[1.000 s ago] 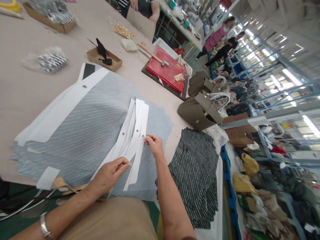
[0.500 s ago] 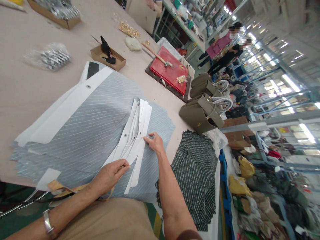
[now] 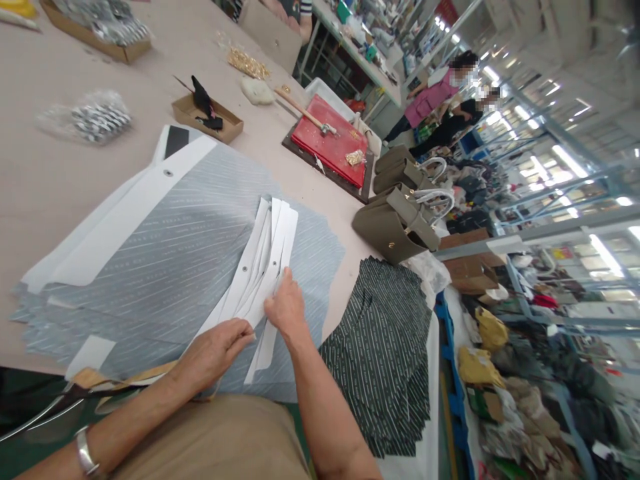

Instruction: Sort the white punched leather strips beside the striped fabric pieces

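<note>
Several white strips — left hand pinched narrow against them, right hand over them, its grip unclear

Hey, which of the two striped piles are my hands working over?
The blue-grey pile, which has white strips lying on it; the dark pile lies farther right.

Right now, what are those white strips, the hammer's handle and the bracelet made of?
The white strips look like matte synthetic leather or coated card: thin, smooth and bending gently. The hammer's handle seems wood, being tan and dull. The bracelet looks like polished metal, silvery with gleams; which metal, I can't tell.
</note>
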Available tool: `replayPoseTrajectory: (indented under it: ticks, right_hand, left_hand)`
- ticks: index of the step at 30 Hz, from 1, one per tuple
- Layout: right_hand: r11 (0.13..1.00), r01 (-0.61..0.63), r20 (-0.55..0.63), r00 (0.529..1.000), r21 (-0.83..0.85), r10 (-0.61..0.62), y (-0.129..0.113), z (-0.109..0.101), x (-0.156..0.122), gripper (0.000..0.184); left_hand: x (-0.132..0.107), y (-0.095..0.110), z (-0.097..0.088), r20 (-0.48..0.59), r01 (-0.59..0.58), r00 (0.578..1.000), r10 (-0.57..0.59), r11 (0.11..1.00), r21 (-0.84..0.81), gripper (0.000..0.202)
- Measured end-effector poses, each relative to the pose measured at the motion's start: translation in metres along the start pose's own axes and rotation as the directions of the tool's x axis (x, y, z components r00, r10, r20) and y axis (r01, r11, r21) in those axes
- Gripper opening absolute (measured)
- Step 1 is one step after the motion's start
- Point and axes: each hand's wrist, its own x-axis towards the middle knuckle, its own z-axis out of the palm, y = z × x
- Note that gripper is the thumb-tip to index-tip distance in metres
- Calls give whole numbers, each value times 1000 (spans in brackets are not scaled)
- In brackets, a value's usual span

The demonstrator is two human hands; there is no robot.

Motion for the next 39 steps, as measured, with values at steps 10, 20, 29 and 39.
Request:
replayPoseTrajectory:
  ticks: [10, 20, 29, 39]
  right_hand:
    - [892, -133, -274, 923, 432, 271, 90, -23, 1, 58]
    - [852, -447, -572, 637, 273, 517, 291, -143, -107, 61]
    - [897, -14, -321, 931, 441, 173, 158, -115, -116, 31]
    - [762, 644, -112, 763, 58, -636, 37, -58, -99, 15]
  left_hand:
    - [-2, 3, 2, 11, 65, 998, -65, 998, -7, 30]
    - [-4, 21, 5, -96, -163, 983, 159, 986, -32, 40]
    - [1, 32, 7, -150, -477, 837, 526, 837, 270, 41]
    - [-3, 31, 5, -182, -450, 842, 508, 847, 283, 37]
